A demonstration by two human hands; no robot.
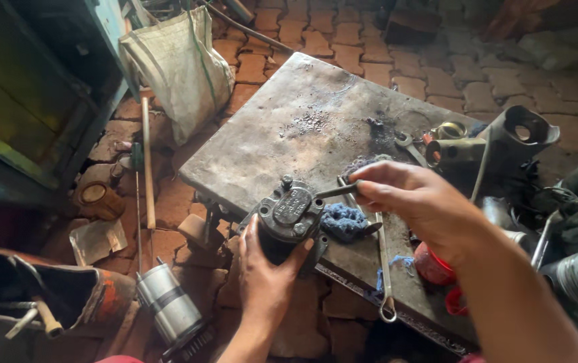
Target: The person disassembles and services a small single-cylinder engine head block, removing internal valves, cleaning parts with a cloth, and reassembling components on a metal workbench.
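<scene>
A dark grey cast-metal pump housing with a bolted oval cover plate sits at the near edge of the worn, stained metal desk, just below the middle of the frame. The left hand comes up from the bottom centre and cups the housing from beneath, fingers partly curled around its underside and thumb against its left flank. The right hand reaches in from the lower right, fingers pinched shut around a slim steel tool whose tip points left and meets the right side of the housing's cover.

Just right of the housing, between the two hands, lies a crumpled blue cloth, soft and frayed. A long steel ring spanner lies on the desk below the right hand, running toward the bottom of the frame. At the right edge of the desk stand a brass-coloured ring and a dull metal tube piece. On the brick floor at lower left lies a shiny ribbed metal cylinder; a white woven sack leans at upper left.
</scene>
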